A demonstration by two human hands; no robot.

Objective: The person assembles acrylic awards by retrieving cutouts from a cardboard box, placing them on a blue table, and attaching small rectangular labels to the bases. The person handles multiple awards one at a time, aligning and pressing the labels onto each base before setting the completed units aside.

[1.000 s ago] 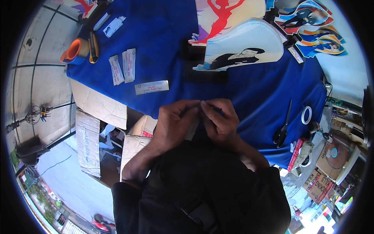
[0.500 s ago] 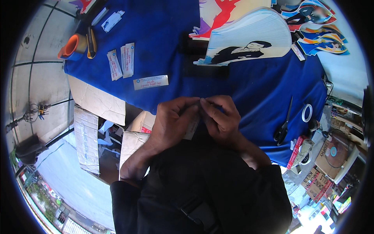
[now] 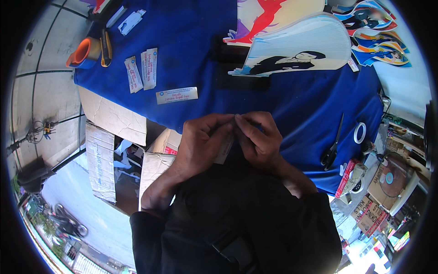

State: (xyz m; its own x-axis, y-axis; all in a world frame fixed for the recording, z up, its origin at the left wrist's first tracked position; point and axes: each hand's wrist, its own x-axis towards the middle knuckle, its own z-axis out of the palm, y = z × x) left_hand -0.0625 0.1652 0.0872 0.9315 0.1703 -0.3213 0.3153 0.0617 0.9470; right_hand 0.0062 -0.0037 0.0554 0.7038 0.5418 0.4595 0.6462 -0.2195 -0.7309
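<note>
My left hand (image 3: pixel 197 142) is closed, with thumb and forefinger pinching a small pale printed label strip (image 3: pixel 223 151) that hangs below its fingers. Against it, my right hand (image 3: pixel 262 141) is closed in a pinch too, and both sets of fingertips meet at the strip's upper end. The fingers cover most of that end. On the blue cloth ahead lies a single printed label strip (image 3: pixel 177 95), with more strips in a small stack (image 3: pixel 149 68) and a pair (image 3: pixel 133 75) farther left.
Fan-shaped printed cutouts (image 3: pixel 296 48) lie at the far right. A yellow utility knife (image 3: pixel 106 49) and an orange tape roll (image 3: pixel 84 52) sit far left. Black scissors (image 3: pixel 329 155) and a white tape roll (image 3: pixel 360 132) rest at right. An open cardboard box (image 3: pixel 101 160) stands near left.
Both hands keep their pinch at nearly the same spot. The view has shifted slightly. A motorcycle has come into sight on the street at lower left.
</note>
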